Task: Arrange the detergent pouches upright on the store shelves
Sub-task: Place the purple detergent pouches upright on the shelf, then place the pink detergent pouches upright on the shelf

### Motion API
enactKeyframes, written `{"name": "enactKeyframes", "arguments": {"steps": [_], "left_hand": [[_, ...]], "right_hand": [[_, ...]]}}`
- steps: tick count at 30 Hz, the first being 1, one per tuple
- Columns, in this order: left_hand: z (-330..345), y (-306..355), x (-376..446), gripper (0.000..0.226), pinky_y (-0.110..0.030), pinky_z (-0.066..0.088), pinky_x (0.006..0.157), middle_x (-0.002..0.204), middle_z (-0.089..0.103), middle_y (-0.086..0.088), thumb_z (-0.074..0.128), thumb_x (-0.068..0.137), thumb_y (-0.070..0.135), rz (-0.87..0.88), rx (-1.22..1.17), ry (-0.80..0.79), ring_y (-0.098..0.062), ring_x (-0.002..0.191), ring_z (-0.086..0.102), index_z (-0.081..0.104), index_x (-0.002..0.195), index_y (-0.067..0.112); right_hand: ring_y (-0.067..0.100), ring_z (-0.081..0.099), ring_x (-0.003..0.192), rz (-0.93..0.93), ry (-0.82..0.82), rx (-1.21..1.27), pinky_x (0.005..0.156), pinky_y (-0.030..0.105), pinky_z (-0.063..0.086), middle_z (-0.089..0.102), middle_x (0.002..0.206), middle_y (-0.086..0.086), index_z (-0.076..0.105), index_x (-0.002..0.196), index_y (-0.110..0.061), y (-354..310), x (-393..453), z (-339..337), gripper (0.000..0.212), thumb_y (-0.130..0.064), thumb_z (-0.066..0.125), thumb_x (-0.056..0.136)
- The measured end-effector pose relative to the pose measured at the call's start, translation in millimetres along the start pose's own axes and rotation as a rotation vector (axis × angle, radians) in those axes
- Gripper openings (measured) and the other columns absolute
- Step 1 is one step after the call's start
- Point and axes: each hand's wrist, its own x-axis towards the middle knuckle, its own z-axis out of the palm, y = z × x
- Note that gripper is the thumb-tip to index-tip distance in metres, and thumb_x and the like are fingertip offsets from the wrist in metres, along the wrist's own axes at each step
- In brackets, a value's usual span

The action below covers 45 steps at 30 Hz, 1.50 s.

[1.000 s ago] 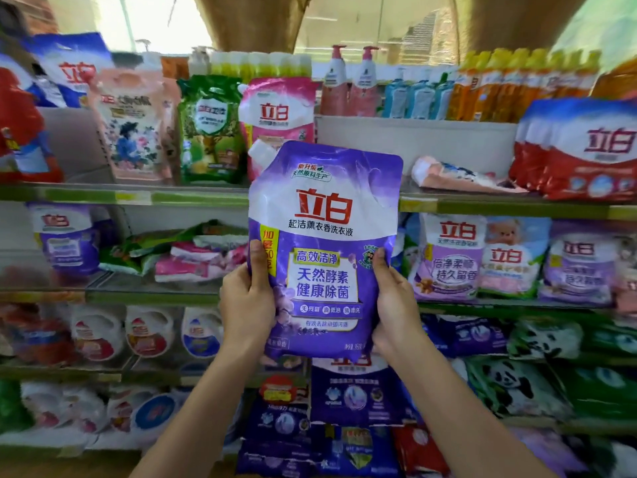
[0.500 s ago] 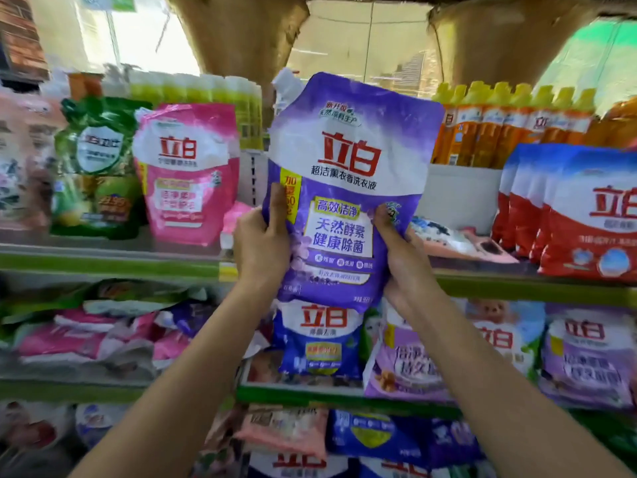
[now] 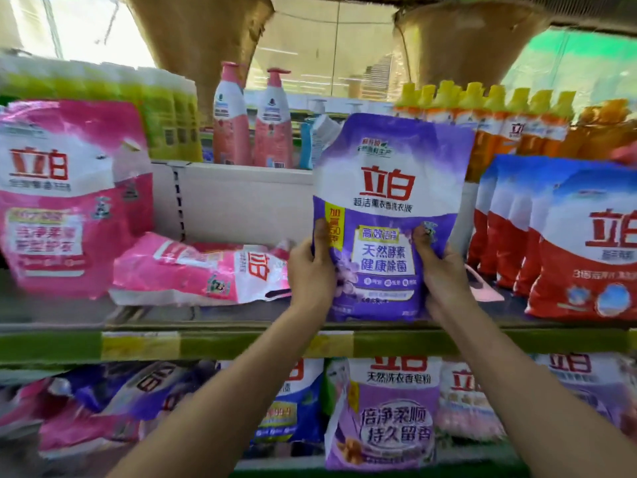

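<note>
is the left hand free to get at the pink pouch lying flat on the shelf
Probably not yet: the left hand grips the purple pouch. The flat pink pouch lies just beside it, nothing between.

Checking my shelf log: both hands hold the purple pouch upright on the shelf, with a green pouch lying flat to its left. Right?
Not quite. The head view shows the flat pouch is pink, not green. Both hands, left and right, do hold the purple pouch upright there.

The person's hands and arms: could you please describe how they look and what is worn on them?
Both forearms are bare up to the bottom frame edge, with no sleeves in view. The left hand and the right hand wear no gloves, and no rings, watch or bracelet show on the visible parts.
</note>
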Motion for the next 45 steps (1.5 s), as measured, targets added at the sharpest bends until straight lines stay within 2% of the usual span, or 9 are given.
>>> {"name": "enactKeyframes", "arguments": {"steps": [5, 11, 17, 21, 24, 26, 31, 37, 45], "left_hand": [[42.1, -13.9, 1.7, 0.054, -0.050, 0.055, 0.084, 0.088, 0.076, -0.007, 0.036, 0.097, 0.055, -0.040, 0.018, -0.050, -0.025, 0.084, 0.072, 0.064, 0.089, 0.010], [52.1, -10.6, -3.8, 0.031, -0.044, 0.055, 0.085, 0.105, 0.070, -0.019, 0.042, 0.103, 0.033, 0.001, 0.036, -0.229, -0.035, 0.098, 0.067, 0.056, 0.095, 0.007], [-19.6, 15.4, 6.0, 0.036, -0.014, 0.045, 0.088, 0.114, 0.059, 0.006, 0.066, 0.091, 0.021, 0.234, 0.424, -0.331, -0.007, 0.105, 0.058, 0.057, 0.124, 0.012], [-80.4, 33.5, 13.9, 0.025, -0.027, 0.048, 0.084, 0.111, 0.065, 0.001, 0.065, 0.092, 0.025, 0.309, 0.641, -0.220, -0.017, 0.099, 0.062, 0.065, 0.114, 0.012], [-118.2, 41.7, 25.3, 0.024, -0.037, 0.055, 0.076, 0.106, 0.069, -0.006, 0.061, 0.094, 0.032, 0.298, 0.866, -0.160, -0.019, 0.079, 0.066, 0.065, 0.111, 0.015], [-140.6, 46.9, 36.7, 0.026, -0.038, 0.056, 0.070, 0.105, 0.071, -0.010, 0.061, 0.093, 0.033, 0.259, 0.979, -0.105, -0.022, 0.075, 0.065, 0.066, 0.111, 0.014], [-187.7, 52.2, 60.0, 0.036, -0.032, 0.045, 0.071, 0.110, 0.070, -0.010, 0.053, 0.096, 0.041, 0.234, 1.227, -0.058, -0.024, 0.090, 0.062, 0.067, 0.110, 0.010], [-201.6, 47.2, 65.4, 0.060, -0.044, 0.038, 0.106, 0.138, 0.056, -0.009, 0.025, 0.099, 0.055, 0.183, 1.656, -0.159, -0.030, 0.134, 0.042, 0.060, 0.126, 0.014], [-199.0, 40.6, 57.4, 0.057, -0.040, 0.040, 0.102, 0.111, 0.069, -0.014, 0.020, 0.103, 0.040, 0.232, 1.642, -0.068, -0.033, 0.121, 0.054, 0.070, 0.094, 0.015]], "right_hand": [[0.019, 0.076, 0.073, -0.062, 0.117, -0.122, 0.059, 0.035, 0.061, 0.079, 0.084, 0.000, 0.070, 0.096, -0.024, -1.0, 21.7, -30.7, 0.060, -0.071, 0.073, 0.058], [0.023, 0.077, 0.079, -0.063, 0.165, -0.111, 0.062, 0.038, 0.061, 0.079, 0.089, 0.002, 0.075, 0.084, -0.032, -1.5, 24.0, -55.8, 0.056, -0.079, 0.073, 0.054], [0.003, 0.072, 0.088, -0.263, 0.307, -0.037, 0.072, 0.023, 0.057, 0.075, 0.101, -0.010, 0.056, 0.115, -0.021, -15.3, 8.6, -49.5, 0.032, -0.037, 0.068, 0.090], [0.002, 0.055, 0.088, -0.498, 0.589, -0.157, 0.081, 0.021, 0.049, 0.056, 0.101, -0.011, 0.045, 0.103, -0.032, -22.6, -32.0, -24.1, 0.037, -0.029, 0.077, 0.084], [-0.006, 0.050, 0.074, -0.571, 0.491, -0.145, 0.070, 0.010, 0.042, 0.050, 0.089, -0.010, 0.044, 0.093, -0.034, -12.4, -70.5, 15.1, 0.034, -0.014, 0.071, 0.085], [-0.007, 0.053, 0.071, -0.446, 0.373, -0.172, 0.068, 0.008, 0.043, 0.053, 0.086, -0.008, 0.048, 0.091, -0.033, 2.3, -87.4, 48.9, 0.034, -0.005, 0.067, 0.085], [0.018, 0.062, 0.098, 0.334, 0.080, -0.033, 0.086, 0.033, 0.052, 0.062, 0.107, 0.005, 0.052, 0.110, -0.014, 34.4, -103.1, 127.8, 0.027, -0.008, 0.067, 0.089], [0.035, 0.062, 0.115, 0.622, 0.064, 0.256, 0.105, 0.045, 0.047, 0.064, 0.121, 0.025, 0.053, 0.124, 0.004, 21.9, -94.1, 169.8, 0.037, 0.007, 0.059, 0.088], [0.023, 0.066, 0.055, 0.810, 0.082, 0.293, 0.045, 0.032, 0.053, 0.066, 0.078, 0.013, 0.062, 0.105, -0.005, 26.9, -86.3, 217.2, 0.017, -0.004, 0.069, 0.089]]}}
